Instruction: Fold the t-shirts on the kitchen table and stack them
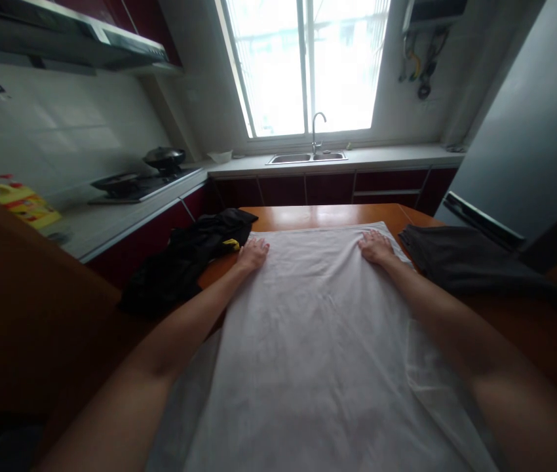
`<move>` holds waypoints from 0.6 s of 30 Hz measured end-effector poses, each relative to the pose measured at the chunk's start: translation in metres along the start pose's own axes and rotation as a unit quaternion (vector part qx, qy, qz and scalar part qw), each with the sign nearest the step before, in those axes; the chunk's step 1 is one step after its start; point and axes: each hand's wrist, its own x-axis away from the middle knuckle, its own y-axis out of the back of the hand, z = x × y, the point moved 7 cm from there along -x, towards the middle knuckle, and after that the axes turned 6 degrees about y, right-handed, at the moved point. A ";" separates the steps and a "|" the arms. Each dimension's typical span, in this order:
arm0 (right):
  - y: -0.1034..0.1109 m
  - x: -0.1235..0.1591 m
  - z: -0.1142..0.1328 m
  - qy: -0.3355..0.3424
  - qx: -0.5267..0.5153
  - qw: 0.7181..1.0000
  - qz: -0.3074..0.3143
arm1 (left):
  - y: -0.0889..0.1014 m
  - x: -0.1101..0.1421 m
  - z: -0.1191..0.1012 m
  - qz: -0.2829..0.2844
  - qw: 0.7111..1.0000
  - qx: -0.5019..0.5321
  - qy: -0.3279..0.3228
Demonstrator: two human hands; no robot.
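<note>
A large white cloth garment (pixel 318 341) lies spread over the wooden table (pixel 303 215), with soft wrinkles across it and a looser layer along its right side. At its far left corner, my left hand (pixel 253 253) rests with the fingers spread on the fabric. My right hand (pixel 375 246) lies open near the far right corner, where creases run out from under the palm. Both arms reach straight forward over the cloth. What kind of garment it is, I cannot tell.
Black clothing (pixel 180 262) with a yellow piece lies heaped on the left. A folded dark grey cloth (pixel 475 259) sits on the right, beside the fridge (pixel 529 131). Behind are a double sink (pixel 308 158), a stove (pixel 145 187) with pans, and a yellow jug (pixel 25 203).
</note>
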 end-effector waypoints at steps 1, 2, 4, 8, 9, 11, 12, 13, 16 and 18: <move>0.000 -0.002 -0.001 0.001 0.001 1.000 0.004 | -0.004 -0.002 0.001 0.013 1.000 -0.004 0.007; 0.001 -0.003 -0.001 0.002 0.001 1.000 0.006 | -0.007 -0.005 0.001 0.024 1.000 -0.009 0.013; 0.002 -0.004 -0.003 0.005 0.001 1.000 0.009 | -0.011 -0.013 -0.002 0.042 0.999 -0.019 0.012; 0.001 -0.010 -0.010 -0.007 0.006 1.000 0.008 | -0.016 -0.038 -0.009 0.075 0.997 -0.019 -0.006; 0.001 -0.013 -0.012 -0.010 0.007 1.000 0.009 | -0.016 -0.045 -0.010 0.082 0.997 -0.015 -0.010; 0.003 -0.021 -0.014 -0.009 0.000 1.000 0.000 | -0.017 -0.058 -0.012 0.089 0.996 -0.009 -0.018; 0.004 -0.025 -0.014 -0.005 -0.007 1.000 -0.007 | -0.016 -0.063 -0.014 0.088 0.996 -0.006 -0.020; 0.006 -0.029 -0.013 -0.001 -0.015 1.000 -0.016 | -0.015 -0.066 -0.016 0.084 0.996 -0.005 -0.021; 0.013 -0.035 -0.010 -0.007 -0.030 0.998 -0.060 | -0.012 -0.062 -0.029 0.056 0.998 0.003 -0.023; 0.015 -0.034 -0.005 -0.013 -0.037 0.995 -0.091 | -0.011 -0.050 -0.044 0.039 0.998 0.019 -0.046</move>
